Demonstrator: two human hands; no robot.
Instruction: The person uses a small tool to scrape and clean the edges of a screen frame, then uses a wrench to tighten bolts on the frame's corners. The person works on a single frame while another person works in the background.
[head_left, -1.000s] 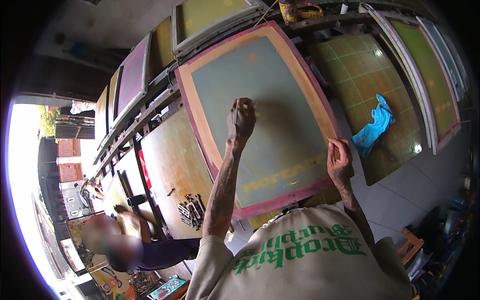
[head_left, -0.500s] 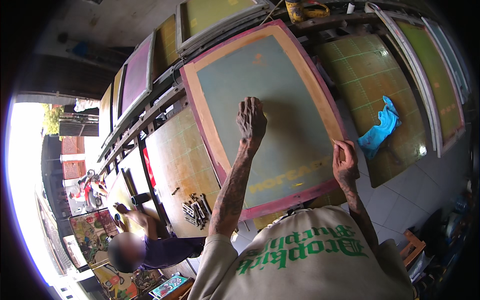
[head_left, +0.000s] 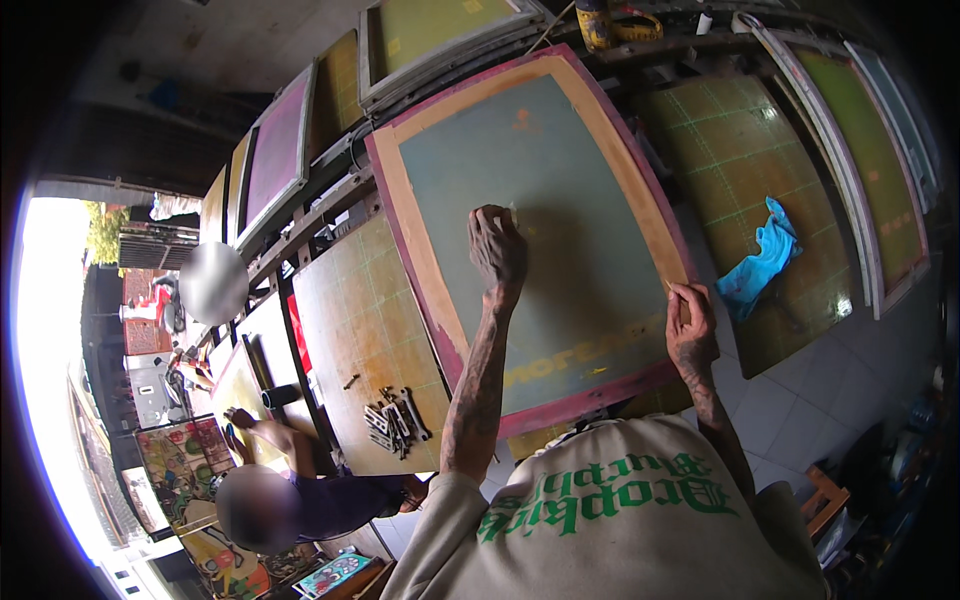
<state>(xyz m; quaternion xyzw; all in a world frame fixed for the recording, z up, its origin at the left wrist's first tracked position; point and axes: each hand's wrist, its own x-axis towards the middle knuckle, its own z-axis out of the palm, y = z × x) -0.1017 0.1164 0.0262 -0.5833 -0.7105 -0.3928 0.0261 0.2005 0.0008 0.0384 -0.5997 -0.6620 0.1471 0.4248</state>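
Observation:
A silkscreen frame [head_left: 465, 375] with a reddish-pink border, a tan tape margin and a grey-green mesh [head_left: 590, 150] lies before me. My left hand [head_left: 497, 248] is over the middle of the mesh, its fingers curled in. A small yellowish bit shows by its fingertips; what they hold, if anything, I cannot make out. At the screen's right border, my right hand [head_left: 690, 328] is closed in a pinch, with a thin tan tip poking out near the fingertips. Yellow lettering shows through the near end of the mesh.
Left of the screen, a board [head_left: 350, 300] carries several wrenches and sockets [head_left: 393, 425]. A blue cloth [head_left: 768, 258] lies on the right board [head_left: 715, 150]. More framed screens [head_left: 275, 145] stand around. A co-worker in purple [head_left: 340, 505] works at lower left; a yellow tool [head_left: 620, 25] sits at the back.
My left hand has shifted slightly nearer to me over the mesh, its fingers more bent. My right hand stays about the same. A second blurred head has appeared at the left, near the doorway.

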